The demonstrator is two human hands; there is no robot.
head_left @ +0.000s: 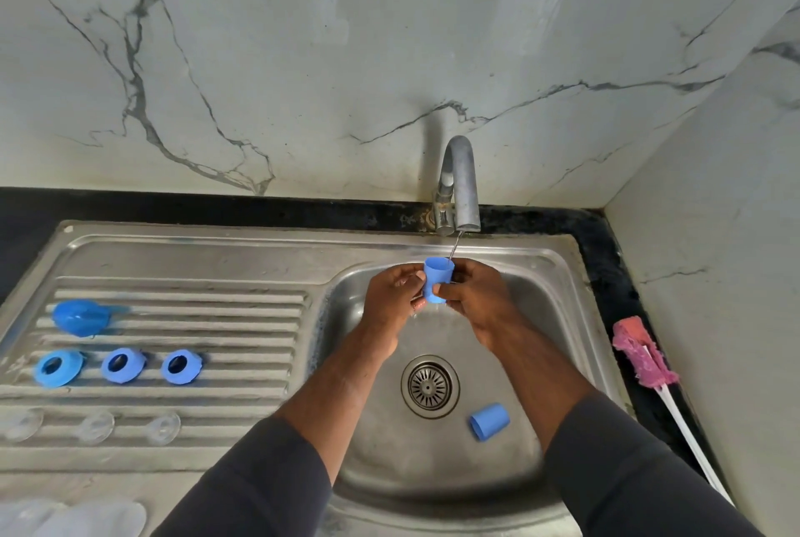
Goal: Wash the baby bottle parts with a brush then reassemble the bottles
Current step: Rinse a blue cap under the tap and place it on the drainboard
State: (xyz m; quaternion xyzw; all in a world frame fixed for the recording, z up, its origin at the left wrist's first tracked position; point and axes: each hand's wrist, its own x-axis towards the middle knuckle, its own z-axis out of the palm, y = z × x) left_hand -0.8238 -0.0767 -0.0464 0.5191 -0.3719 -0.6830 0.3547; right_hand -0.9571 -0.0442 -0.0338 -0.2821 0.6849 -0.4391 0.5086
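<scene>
We are at the rinsing step, as we judge it; the left hand [391, 294] and the right hand [472, 298] hold one blue cap [437, 283] between them, mouth up, under the thin stream from the tap [459, 181], above the basin of the sink [558, 259]; the grip of each hand is closed on this cap, fingers and thumb pinching its wall from either side.

The brush [643, 357] is not in use; it lies on the table to the right of the sink, well apart from the hands. A second blue cap [489, 422] lies on its side in the basin, near the drain [429, 386]; it probably waits for its turn.

On the draining board [242, 259] three blue rings [123, 365] sit in a row, with a blue dome [80, 317] behind them and three clear teats [95, 426] in front; these look finished.

The next move, we think, calls for pouring the water out, letting one hand go, and setting the cap beside the other parts; wet plastic can slip, so the grip should be firm; reassembly is not yet begun.
</scene>
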